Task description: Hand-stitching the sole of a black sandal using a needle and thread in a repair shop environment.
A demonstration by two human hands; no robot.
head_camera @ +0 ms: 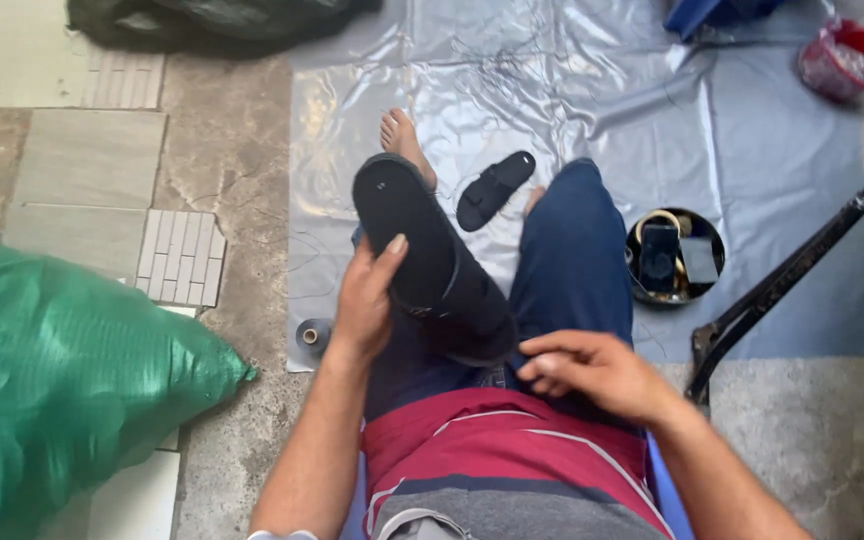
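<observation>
Stone and tile flooring carries a grey plastic sheet (752, 150) beneath the seated person. At far left lies a green sack (62, 380); a small spool (312, 335) sits at the sheet's edge. Left hand (367, 300) grips the black sandal (427, 250), sole up, over the lap. A second sandal (494, 188) lies on the sheet beyond. Right hand (592, 370) rests loosely curled against the thigh, fingers pinched; contents cannot be determined. A round tin (674, 256) stands just right of the knee.
</observation>
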